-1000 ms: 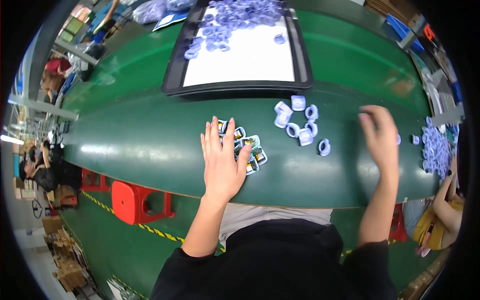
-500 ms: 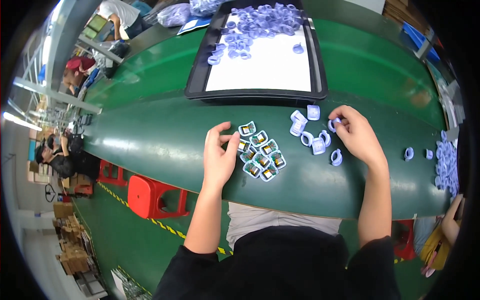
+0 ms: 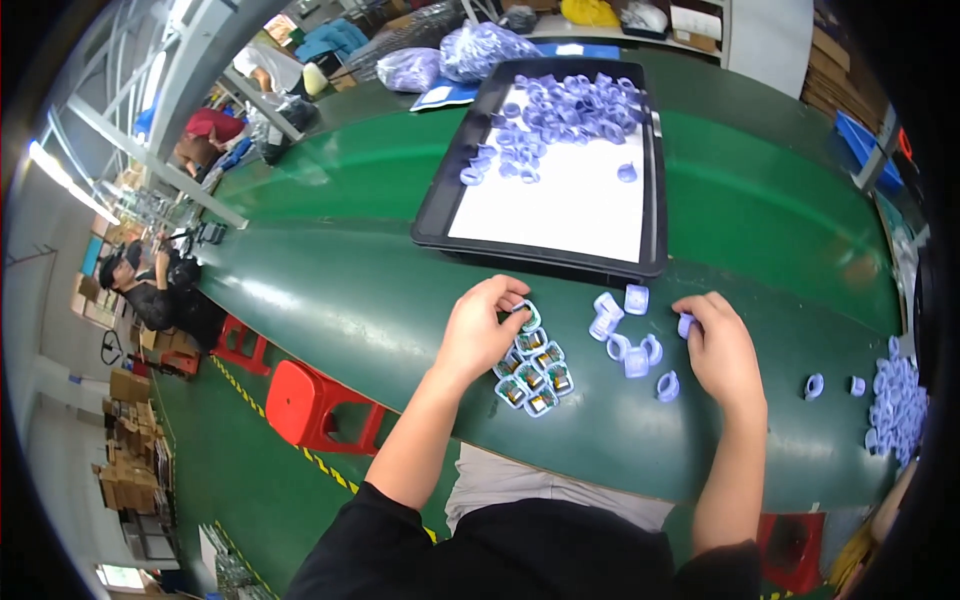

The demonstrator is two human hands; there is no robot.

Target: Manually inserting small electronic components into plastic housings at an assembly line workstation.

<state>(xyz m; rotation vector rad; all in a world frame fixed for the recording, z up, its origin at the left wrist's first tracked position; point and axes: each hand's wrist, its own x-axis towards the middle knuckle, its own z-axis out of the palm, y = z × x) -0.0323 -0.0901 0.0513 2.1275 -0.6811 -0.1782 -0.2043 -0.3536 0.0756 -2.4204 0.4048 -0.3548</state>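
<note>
Our left hand (image 3: 478, 335) pinches one small clear-cased part (image 3: 528, 316) between thumb and fingertips, at the top of a bunch of the same little parts (image 3: 535, 375). That bunch lies near the front edge of the green table (image 3: 330, 290). Its long side runs from our left fingers down toward the front edge, leaning a bit to the right. Each part looks like a tiny see-through box with dark and gold bits inside.

Next come the loose purple caps (image 3: 628, 345), small chunky rings, scattered between our two hands. Our right hand (image 3: 722, 350) is curled, and it holds one purple cap (image 3: 686, 324) at its fingertips.

Past the caps, toward the back edge, sits a black tray (image 3: 540, 255) with a white floor and a heap of purple caps at its far end. More purple caps are piled at the right edge of the table (image 3: 895, 405).

Since half a second ago, our left fingers have closed on the top part, and both hands sit a little nearer each other.
</note>
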